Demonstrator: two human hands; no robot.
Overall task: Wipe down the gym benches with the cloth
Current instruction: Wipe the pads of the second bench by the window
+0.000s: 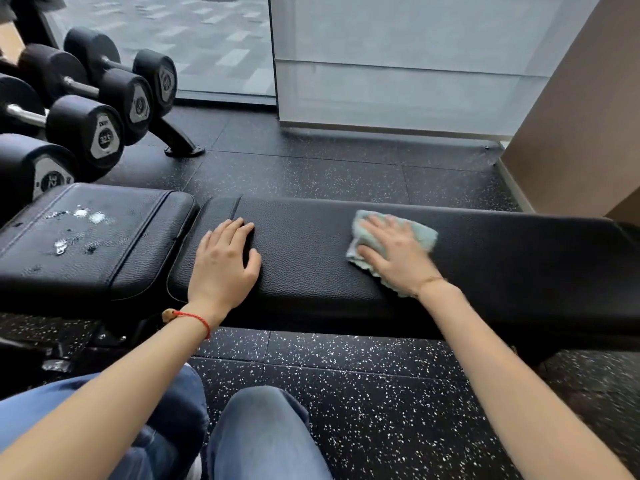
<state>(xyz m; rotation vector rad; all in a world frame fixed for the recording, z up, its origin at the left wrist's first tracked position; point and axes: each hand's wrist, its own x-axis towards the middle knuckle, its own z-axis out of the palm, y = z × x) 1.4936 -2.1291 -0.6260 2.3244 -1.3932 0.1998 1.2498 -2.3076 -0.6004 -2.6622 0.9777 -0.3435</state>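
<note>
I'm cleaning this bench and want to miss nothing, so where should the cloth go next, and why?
Probably sweep the cloth left toward the seat pad. The right hand presses it flat on the long pad, which looks clean, while white droplets sit unwiped on the seat pad. The left hand would need lifting first.

Black dumbbells (86, 133) rest on a rack (180, 140) at left, above speckled rubber floor (363, 393).

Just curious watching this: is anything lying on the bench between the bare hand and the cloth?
No. In the head view, only bare black pad lies between the left hand and the cloth.
</note>
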